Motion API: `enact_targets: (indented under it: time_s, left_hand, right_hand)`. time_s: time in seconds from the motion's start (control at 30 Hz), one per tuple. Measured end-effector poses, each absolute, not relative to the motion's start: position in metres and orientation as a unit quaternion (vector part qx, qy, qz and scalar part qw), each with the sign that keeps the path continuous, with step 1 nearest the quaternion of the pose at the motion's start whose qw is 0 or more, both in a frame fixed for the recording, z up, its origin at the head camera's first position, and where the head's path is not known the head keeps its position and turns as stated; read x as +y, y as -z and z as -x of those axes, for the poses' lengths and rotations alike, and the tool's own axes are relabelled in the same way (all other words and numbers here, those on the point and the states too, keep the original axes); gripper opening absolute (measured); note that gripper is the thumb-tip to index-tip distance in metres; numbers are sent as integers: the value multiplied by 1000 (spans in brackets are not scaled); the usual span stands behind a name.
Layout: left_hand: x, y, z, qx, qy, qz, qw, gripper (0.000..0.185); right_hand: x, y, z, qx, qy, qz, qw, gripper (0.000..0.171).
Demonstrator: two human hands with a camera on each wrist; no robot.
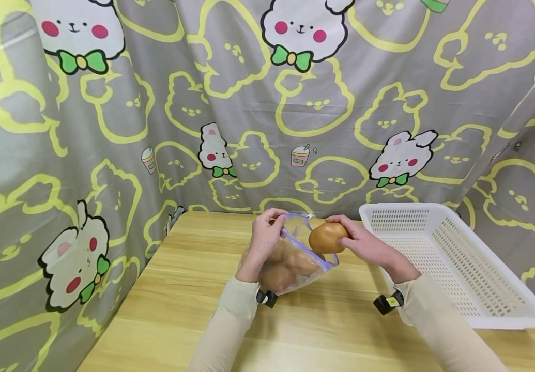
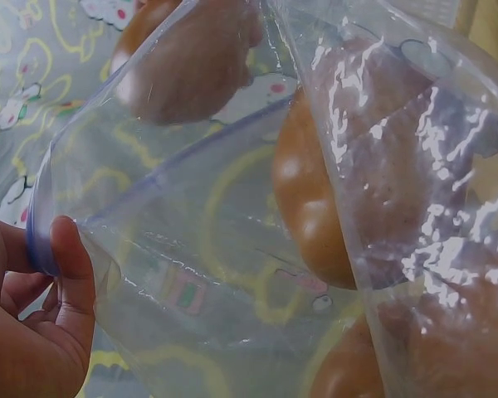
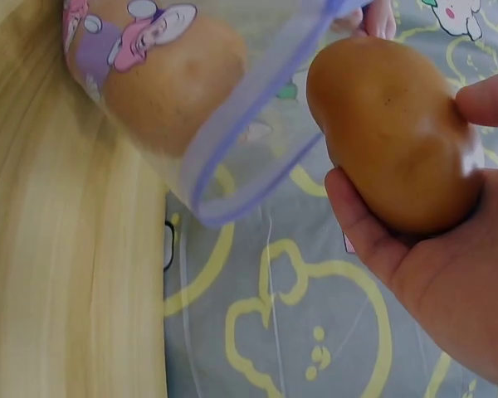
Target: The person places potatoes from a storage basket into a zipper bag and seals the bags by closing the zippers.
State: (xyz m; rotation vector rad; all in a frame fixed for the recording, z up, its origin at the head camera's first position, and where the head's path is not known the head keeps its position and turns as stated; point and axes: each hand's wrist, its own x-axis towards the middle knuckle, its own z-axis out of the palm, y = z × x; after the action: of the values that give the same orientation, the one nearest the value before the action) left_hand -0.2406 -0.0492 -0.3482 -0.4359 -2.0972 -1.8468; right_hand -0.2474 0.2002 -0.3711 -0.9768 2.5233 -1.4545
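A clear zip bag (image 1: 302, 278) with a purple zip edge (image 3: 218, 137) stands on the table, its mouth spread wide. Inside it are several brown potatoes (image 1: 277, 279), smooth and shiny. My left hand (image 1: 267, 232) pinches the bag's rim between thumb and fingers, as the left wrist view shows with the hand (image 2: 41, 307) at the left edge. My right hand (image 1: 362, 240) grips one more potato (image 1: 327, 237) at the bag's mouth. In the right wrist view this potato (image 3: 394, 133) lies between thumb and fingers, beside the zip edge.
A white perforated plastic basket (image 1: 453, 258) stands on the right of the wooden table (image 1: 165, 305). Behind and to the left hangs a grey curtain (image 1: 248, 113) with yellow outlines and rabbits. Each wrist carries a small black camera (image 1: 388, 303).
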Motion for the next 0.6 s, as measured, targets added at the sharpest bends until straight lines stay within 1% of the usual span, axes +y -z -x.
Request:
enact_targets:
  time_s: [0.2,0.37,0.6]
  left_hand:
    - [-49,349,241,-732,644,154,158,13]
    - [-48,348,241,-733,645,150,157,13]
    - [-47,346,240,-739,640,146,150,14]
  right_hand:
    - [191,374,244,815,487,311,41,48]
    - [185,378,243,812,490,314,33,53]
    - [179,382,245,823,461,333,-14,56]
